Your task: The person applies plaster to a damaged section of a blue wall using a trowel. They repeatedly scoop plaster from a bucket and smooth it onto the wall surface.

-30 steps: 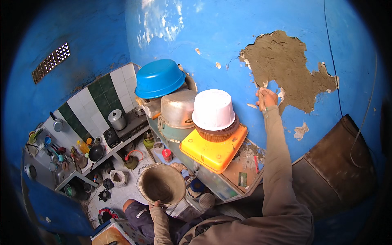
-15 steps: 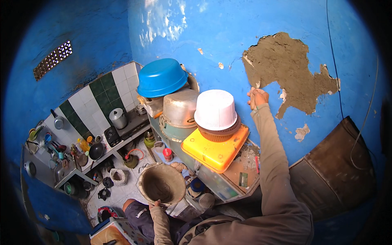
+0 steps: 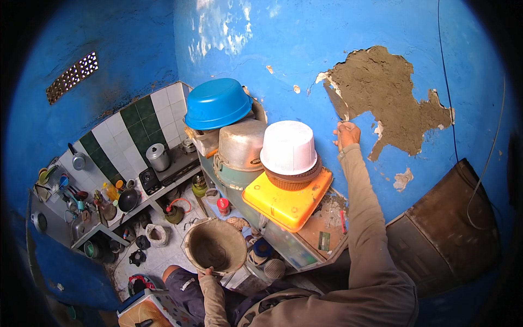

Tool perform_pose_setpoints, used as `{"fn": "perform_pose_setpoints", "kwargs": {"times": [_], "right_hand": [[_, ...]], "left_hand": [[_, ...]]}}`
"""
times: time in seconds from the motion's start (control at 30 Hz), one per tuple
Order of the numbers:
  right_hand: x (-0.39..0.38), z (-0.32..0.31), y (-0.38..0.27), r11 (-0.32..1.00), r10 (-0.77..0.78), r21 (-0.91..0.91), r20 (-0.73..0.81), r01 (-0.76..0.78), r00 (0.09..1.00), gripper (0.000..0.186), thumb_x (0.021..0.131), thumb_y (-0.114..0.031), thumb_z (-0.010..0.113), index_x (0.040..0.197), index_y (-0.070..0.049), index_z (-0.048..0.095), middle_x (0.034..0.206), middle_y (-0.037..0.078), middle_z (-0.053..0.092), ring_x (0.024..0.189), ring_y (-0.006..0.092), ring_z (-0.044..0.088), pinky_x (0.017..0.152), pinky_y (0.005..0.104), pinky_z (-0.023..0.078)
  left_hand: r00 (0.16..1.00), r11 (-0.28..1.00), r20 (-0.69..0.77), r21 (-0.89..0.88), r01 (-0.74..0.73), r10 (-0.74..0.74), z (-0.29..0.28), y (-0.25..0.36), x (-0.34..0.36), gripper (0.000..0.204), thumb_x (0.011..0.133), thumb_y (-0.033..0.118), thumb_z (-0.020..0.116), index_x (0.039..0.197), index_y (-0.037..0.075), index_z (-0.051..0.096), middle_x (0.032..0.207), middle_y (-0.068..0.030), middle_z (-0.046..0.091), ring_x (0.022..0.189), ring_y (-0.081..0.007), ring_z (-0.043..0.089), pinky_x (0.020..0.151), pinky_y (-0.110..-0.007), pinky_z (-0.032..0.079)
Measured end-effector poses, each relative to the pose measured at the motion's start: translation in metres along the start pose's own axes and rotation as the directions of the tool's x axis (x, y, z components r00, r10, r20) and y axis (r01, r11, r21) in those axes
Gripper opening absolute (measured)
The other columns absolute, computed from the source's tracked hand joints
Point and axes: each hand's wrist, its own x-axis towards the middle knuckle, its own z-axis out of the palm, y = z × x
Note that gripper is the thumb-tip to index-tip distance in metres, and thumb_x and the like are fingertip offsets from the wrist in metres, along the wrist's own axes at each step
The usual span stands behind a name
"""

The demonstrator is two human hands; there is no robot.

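While my left hand [image 3: 207, 272] is closed on the near rim of the bucket [image 3: 229, 234], my right hand [image 3: 347, 134] is up close to the wall [image 3: 294, 54], its fingers curled tight round a trowel [image 3: 335, 102]. From this far off I can make out the left thumb at the rim, but I cannot tell how the fingers lie beneath it. The trowel's blade points up and leftward from the right hand, at the lower left edge of the brown patch [image 3: 381, 82], which spreads above and to the right of that hand. Just ahead of the left hand, mortar [image 3: 210, 256] coats the bottom of the bucket. Between my two hands I have the cabinet [image 3: 333, 210], with a yellow tray [image 3: 283, 204] on top, a brown basket [image 3: 294, 182] on that and a white tub [image 3: 287, 144] above it. Left of the right hand, past this stack, I see a metal pot [image 3: 239, 143] and an upside-down blue basin [image 3: 215, 103]. Well ahead and left of the left hand are a lidded pot [image 3: 158, 158] and a frying pan [image 3: 128, 200].
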Motion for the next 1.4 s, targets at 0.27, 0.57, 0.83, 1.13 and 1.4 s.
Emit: {"fn": "perform_pose_setpoints", "kwargs": {"times": [0.27, 0.57, 0.83, 1.13, 1.4], "right_hand": [[0.019, 0.015, -0.019, 0.994, 0.098, 0.029, 0.132, -0.102, 0.986, 0.019, 0.082, -0.016, 0.058, 0.091, 0.001, 0.056, 0.081, 0.011, 0.061, 0.064, 0.0173, 0.058, 0.039, 0.0293, 0.042], [0.010, 0.019, -0.012, 0.990, 0.095, 0.096, 0.102, -0.105, 0.990, 0.020, 0.084, -0.017, 0.057, 0.090, 0.002, 0.056, 0.078, 0.011, 0.060, 0.063, 0.0173, 0.058, 0.040, 0.0293, 0.043], [0.018, 0.016, 0.018, 0.995, 0.103, -0.009, 0.152, -0.103, 0.983, 0.019, 0.083, -0.017, 0.057, 0.088, 0.001, 0.055, 0.077, 0.011, 0.059, 0.063, 0.0181, 0.059, 0.036, 0.0293, 0.041], [0.041, 0.019, 0.016, 0.996, 0.082, -0.053, 0.073, -0.078, 0.994, 0.019, 0.083, -0.017, 0.058, 0.085, 0.002, 0.056, 0.074, 0.013, 0.060, 0.058, 0.0187, 0.057, 0.034, 0.0293, 0.039], [0.022, 0.028, 0.009, 0.984, 0.176, -0.021, 0.156, -0.175, 0.972, 0.021, 0.083, -0.018, 0.058, 0.083, 0.002, 0.054, 0.075, 0.012, 0.059, 0.060, 0.0176, 0.056, 0.036, 0.0289, 0.039]], "left_hand": [[0.999, 0.998, 0.042, 0.053, -0.029, 0.027, -0.001, -0.001, 0.002, 0.049, 0.074, 0.001, 0.054, 0.122, 0.009, 0.046, 0.096, -0.0069, 0.059, 0.075, -0.0216, 0.058, 0.059, -0.035, 0.051], [0.996, 0.995, 0.054, 0.062, -0.079, 0.076, -0.011, -0.012, 0.011, 0.045, 0.074, 0.000, 0.054, 0.119, 0.007, 0.049, 0.095, -0.0060, 0.060, 0.076, -0.0194, 0.057, 0.061, -0.033, 0.049], [0.999, 1.000, 0.047, 0.016, -0.001, 0.001, 0.000, 0.001, 0.002, 0.046, 0.075, 0.002, 0.054, 0.120, 0.011, 0.046, 0.094, -0.0064, 0.058, 0.070, -0.0205, 0.058, 0.052, -0.036, 0.052], [0.997, 0.995, -0.001, 0.069, 0.078, -0.078, 0.006, -0.001, 0.008, 0.050, 0.075, 0.003, 0.053, 0.123, 0.012, 0.044, 0.095, -0.0056, 0.058, 0.070, -0.0201, 0.057, 0.052, -0.036, 0.052], [1.000, 1.000, 0.017, 0.021, -0.005, 0.004, -0.001, -0.008, 0.012, 0.048, 0.073, 0.001, 0.053, 0.120, 0.009, 0.047, 0.090, -0.0057, 0.058, 0.068, -0.0188, 0.056, 0.051, -0.033, 0.051]]}}
